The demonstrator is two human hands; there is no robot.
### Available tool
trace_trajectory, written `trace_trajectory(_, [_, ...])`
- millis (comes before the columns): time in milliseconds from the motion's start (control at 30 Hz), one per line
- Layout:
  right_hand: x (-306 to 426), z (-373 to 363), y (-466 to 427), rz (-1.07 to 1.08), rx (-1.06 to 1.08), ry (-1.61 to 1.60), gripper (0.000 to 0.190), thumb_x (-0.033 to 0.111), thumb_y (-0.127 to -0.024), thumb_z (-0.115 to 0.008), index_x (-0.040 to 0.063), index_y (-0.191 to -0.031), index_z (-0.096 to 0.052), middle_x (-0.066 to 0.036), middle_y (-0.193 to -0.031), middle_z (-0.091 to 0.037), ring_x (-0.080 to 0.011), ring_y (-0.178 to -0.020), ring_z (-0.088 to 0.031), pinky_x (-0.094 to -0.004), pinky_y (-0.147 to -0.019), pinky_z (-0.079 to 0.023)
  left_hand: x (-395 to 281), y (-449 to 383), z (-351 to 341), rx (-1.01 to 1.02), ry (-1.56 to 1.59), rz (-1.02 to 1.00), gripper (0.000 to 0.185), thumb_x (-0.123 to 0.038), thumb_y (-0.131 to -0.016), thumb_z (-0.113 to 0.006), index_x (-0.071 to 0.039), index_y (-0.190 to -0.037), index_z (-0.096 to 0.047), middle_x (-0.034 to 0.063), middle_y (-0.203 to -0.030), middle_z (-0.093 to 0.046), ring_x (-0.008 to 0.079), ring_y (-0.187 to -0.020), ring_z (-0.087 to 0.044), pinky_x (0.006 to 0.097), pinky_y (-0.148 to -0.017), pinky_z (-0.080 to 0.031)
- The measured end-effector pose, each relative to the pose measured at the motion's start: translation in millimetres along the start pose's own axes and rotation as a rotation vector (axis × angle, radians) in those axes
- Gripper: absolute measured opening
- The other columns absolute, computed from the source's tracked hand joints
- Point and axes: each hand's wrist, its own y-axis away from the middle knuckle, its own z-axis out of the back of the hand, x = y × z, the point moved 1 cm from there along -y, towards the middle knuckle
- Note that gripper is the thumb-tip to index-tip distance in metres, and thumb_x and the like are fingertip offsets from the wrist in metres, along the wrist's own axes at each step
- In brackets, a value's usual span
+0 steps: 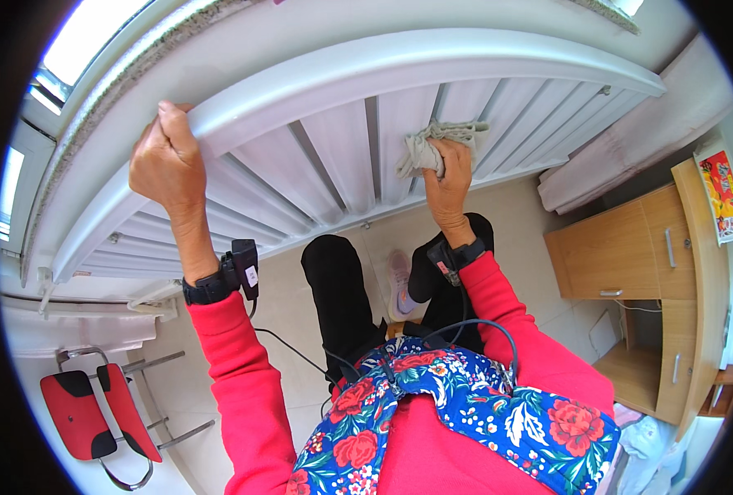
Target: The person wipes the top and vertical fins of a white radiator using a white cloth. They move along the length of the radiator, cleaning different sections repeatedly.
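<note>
Before me a white panel radiator (342,80) runs along the wall beneath the window, its long top rail bowed by the lens. My left hand (170,158) grips that rail near its left part, with the fingers curled over and hidden behind it. In my right hand (450,170) is a crumpled greyish cloth (425,151), pressed against the radiator's upright columns right of the middle. Part of the cloth is hidden under my fingers. Each wrist wears a black strap with a small device and a cable.
A wooden desk with drawers (614,247) stands at the right, a box with printed fruit (722,195) on its top. Pinkish curtains (638,136) hang at the radiator's right end. Lower left is a red and black chair (76,414). A stone windowsill (113,93) edges the window.
</note>
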Motion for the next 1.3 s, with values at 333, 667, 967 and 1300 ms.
trace_trajectory(333, [-39.0,-37.3,86.0,-0.527,-0.048,-0.174,0.033,0.000,-0.083,-0.064,0.002,-0.116,-0.062,-0.015,-0.107,-0.065,-0.0305,-0.097,-0.064,-0.0356,-0.087,-0.050,0.4,-0.3,0.0,0.014,-0.006,0.033,0.045,-0.031,-0.100,-0.044,-0.016,-0.077,-0.079,0.0069,-0.069,-0.071,0.0271,-0.065,-0.068,0.0357,-0.059,-0.049])
trace_trajectory(667, [-103.4,-70.1,165.7,-0.842,0.104,-0.109,0.030,0.006,-0.083,-0.069,0.006,-0.112,-0.068,-0.014,-0.093,-0.071,-0.0259,-0.092,-0.069,-0.0365,-0.083,-0.051,1.9,-0.2,-1.1,0.002,-0.008,0.008,0.045,-0.030,-0.100,-0.044,-0.016,-0.075,-0.079,0.0064,-0.068,-0.070,0.0267,-0.064,-0.068,0.0354,-0.058,-0.049])
trace_trajectory(967, [-132.8,-77.1,181.0,-1.140,0.249,-0.221,0.029,0.009,-0.081,-0.070,0.004,-0.109,-0.069,-0.008,-0.092,-0.072,-0.0222,-0.085,-0.067,-0.0347,-0.080,-0.051,-0.5,0.0,-0.4,-0.025,-0.005,-0.021,0.045,-0.028,-0.099,-0.045,-0.015,-0.073,-0.078,0.0053,-0.067,-0.070,0.0249,-0.063,-0.067,0.0336,-0.057,-0.048])
trace_trajectory(1300, [-1.0,-25.2,58.4,-1.024,0.248,-0.594,0.029,0.003,-0.087,-0.068,-0.003,-0.114,-0.064,-0.004,-0.101,-0.069,-0.0104,-0.091,-0.061,-0.0260,-0.082,-0.048,7.3,-0.4,-6.0,-0.095,0.035,-0.083,0.042,-0.030,-0.097,-0.049,-0.016,-0.070,-0.077,0.0049,-0.066,-0.069,0.0272,-0.060,-0.066,0.0355,-0.055,-0.048])
